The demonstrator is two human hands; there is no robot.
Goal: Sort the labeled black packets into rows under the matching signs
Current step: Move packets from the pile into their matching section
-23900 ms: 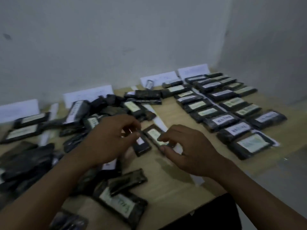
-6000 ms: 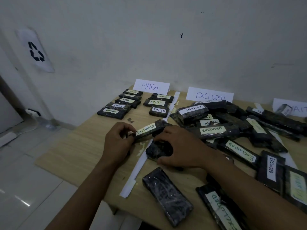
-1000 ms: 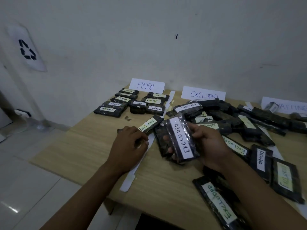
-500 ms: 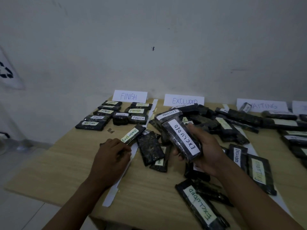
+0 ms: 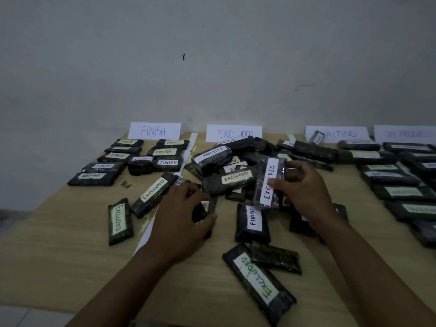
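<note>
My right hand (image 5: 304, 187) holds a black packet labelled EXCLUDED (image 5: 269, 182) upright above the pile in the table's middle. My left hand (image 5: 181, 218) lies over another black packet (image 5: 204, 210), fingers curled on it; its label is mostly hidden. White signs stand at the wall: FINISH (image 5: 155, 131), EXCLUDED (image 5: 234, 133), WAITING (image 5: 337, 133). Neat rows lie under the FINISH sign (image 5: 167, 152). A FINISH packet (image 5: 253, 221) lies between my hands. Two EXCLUDED packets (image 5: 119, 220) (image 5: 153, 191) lie left of my left hand.
A mixed heap of packets (image 5: 226, 166) sits under the EXCLUDED sign. Rows of WAITING packets (image 5: 398, 182) fill the right side. A long EXCLUDED packet (image 5: 257, 279) lies near the front edge of the wooden table (image 5: 59, 267). A white paper strip (image 5: 146, 234) runs across the table.
My right hand has carried the EXCLUDED packet rightward and turned it upright. My left hand has moved right from the green-labelled EXCLUDED packet onto another packet. The view has shifted right.
</note>
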